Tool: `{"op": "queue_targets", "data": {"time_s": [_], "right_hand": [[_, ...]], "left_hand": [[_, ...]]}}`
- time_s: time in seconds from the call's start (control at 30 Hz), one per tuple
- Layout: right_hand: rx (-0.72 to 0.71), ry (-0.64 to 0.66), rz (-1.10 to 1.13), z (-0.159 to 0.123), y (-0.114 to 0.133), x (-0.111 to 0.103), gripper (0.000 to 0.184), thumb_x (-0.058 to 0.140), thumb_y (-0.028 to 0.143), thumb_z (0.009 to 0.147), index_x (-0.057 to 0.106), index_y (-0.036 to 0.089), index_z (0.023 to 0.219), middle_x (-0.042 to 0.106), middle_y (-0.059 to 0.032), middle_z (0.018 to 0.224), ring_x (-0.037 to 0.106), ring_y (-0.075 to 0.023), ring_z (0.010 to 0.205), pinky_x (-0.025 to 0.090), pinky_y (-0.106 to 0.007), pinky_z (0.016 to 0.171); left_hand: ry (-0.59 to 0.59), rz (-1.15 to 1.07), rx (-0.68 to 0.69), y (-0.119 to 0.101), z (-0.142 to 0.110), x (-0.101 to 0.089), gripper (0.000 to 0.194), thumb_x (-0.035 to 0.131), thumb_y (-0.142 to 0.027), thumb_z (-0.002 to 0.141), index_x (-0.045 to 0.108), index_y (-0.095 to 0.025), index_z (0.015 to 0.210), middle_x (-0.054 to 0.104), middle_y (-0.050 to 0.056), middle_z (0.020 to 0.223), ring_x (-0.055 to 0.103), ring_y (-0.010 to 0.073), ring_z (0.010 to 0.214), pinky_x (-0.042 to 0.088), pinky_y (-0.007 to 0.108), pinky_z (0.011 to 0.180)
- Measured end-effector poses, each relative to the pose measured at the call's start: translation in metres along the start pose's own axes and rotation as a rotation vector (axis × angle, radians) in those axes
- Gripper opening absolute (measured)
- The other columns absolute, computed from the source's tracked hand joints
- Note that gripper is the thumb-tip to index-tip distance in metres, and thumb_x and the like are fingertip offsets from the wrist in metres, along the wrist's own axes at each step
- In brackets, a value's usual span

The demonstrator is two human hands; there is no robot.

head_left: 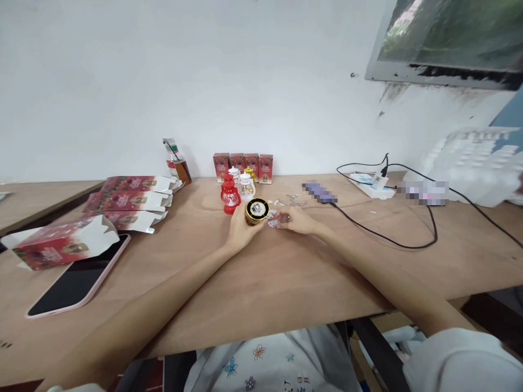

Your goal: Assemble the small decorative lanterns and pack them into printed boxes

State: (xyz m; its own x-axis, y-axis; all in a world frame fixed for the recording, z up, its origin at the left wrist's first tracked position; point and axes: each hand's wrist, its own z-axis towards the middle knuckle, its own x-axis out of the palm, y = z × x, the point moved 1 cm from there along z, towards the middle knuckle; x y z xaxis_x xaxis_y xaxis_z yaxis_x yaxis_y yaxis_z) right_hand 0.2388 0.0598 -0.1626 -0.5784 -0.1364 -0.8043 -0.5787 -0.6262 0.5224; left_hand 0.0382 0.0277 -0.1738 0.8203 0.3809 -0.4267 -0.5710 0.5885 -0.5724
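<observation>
My left hand (240,228) is wrapped round a small gold lantern (256,210), whose round black base with a yellow rim faces up toward me. Just right of it, the fingers of my right hand (297,220) are drawn together low over the table. Small white pieces (272,222) lie by those fingertips; whether one is pinched between them I cannot make out. Behind my left hand stand a red lantern (230,196), white lanterns (246,187) and another gold lantern (249,174), partly hidden.
Red printed boxes (265,167) line the wall. Flattened cartons (122,201) and an open carton (61,245) lie left, beside a phone (77,277). Thin metal bits (295,200) lie behind my right hand. Rightward are a cabled phone (320,192), power strip (372,186) and white trays (469,163).
</observation>
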Motion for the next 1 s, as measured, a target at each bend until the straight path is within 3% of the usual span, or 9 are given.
{"op": "queue_targets", "data": {"time_s": [0.23, 0.4, 0.63, 0.8, 0.9, 1.0], "right_hand": [[-0.007, -0.008, -0.023, 0.0, 0.004, 0.0, 0.003, 0.069, 0.017, 0.072, 0.067, 0.016, 0.071, 0.069, -0.0004, 0.073, 0.058, -0.0116, 0.065, 0.042, -0.023, 0.066], [0.02, -0.069, 0.054, -0.002, 0.009, 0.001, 0.018, 0.07, 0.024, 0.073, 0.064, 0.015, 0.088, 0.069, -0.003, 0.079, 0.062, -0.014, 0.072, 0.046, -0.024, 0.068], [0.03, -0.055, 0.076, 0.0, 0.008, 0.005, 0.025, 0.068, 0.011, 0.068, 0.065, 0.014, 0.092, 0.068, -0.0018, 0.078, 0.061, -0.013, 0.07, 0.047, -0.024, 0.067], [0.018, -0.067, 0.022, 0.0, 0.008, 0.003, 0.009, 0.064, 0.011, 0.073, 0.068, 0.015, 0.079, 0.07, -0.002, 0.076, 0.061, -0.0138, 0.07, 0.045, -0.026, 0.071], [-0.064, -0.069, -0.072, -0.002, 0.011, 0.004, 0.015, 0.062, 0.009, 0.074, 0.067, 0.016, 0.086, 0.07, -0.0032, 0.084, 0.062, -0.0156, 0.077, 0.045, -0.027, 0.074], [-0.158, -0.113, -0.226, -0.003, 0.016, 0.009, 0.02, 0.062, 0.012, 0.077, 0.065, 0.016, 0.096, 0.067, -0.0081, 0.105, 0.058, -0.0208, 0.098, 0.044, -0.033, 0.085]], "left_hand": [[-0.004, -0.01, 0.013, 0.002, 0.0, 0.001, 0.043, 0.075, -0.032, 0.066, 0.054, -0.018, 0.101, 0.064, 0.007, 0.101, 0.06, 0.0236, 0.095, 0.048, 0.036, 0.084], [0.002, -0.02, 0.029, 0.001, 0.0, 0.0, 0.041, 0.074, -0.031, 0.067, 0.055, -0.018, 0.101, 0.064, 0.007, 0.1, 0.06, 0.0238, 0.095, 0.048, 0.037, 0.084], [0.003, -0.02, 0.029, 0.0, 0.0, 0.0, 0.041, 0.074, -0.033, 0.067, 0.055, -0.018, 0.1, 0.065, 0.008, 0.1, 0.06, 0.0232, 0.093, 0.048, 0.036, 0.082], [0.0, -0.029, 0.015, 0.002, 0.0, 0.001, 0.042, 0.074, -0.032, 0.065, 0.055, -0.019, 0.1, 0.065, 0.007, 0.099, 0.061, 0.0229, 0.092, 0.049, 0.036, 0.082], [-0.01, -0.028, 0.02, 0.003, 0.0, 0.002, 0.042, 0.074, -0.031, 0.065, 0.055, -0.019, 0.1, 0.065, 0.007, 0.1, 0.061, 0.0232, 0.093, 0.049, 0.037, 0.083], [-0.007, -0.028, 0.025, 0.003, -0.001, 0.002, 0.041, 0.074, -0.033, 0.066, 0.055, -0.019, 0.1, 0.065, 0.007, 0.099, 0.061, 0.0233, 0.093, 0.049, 0.037, 0.083]]}}
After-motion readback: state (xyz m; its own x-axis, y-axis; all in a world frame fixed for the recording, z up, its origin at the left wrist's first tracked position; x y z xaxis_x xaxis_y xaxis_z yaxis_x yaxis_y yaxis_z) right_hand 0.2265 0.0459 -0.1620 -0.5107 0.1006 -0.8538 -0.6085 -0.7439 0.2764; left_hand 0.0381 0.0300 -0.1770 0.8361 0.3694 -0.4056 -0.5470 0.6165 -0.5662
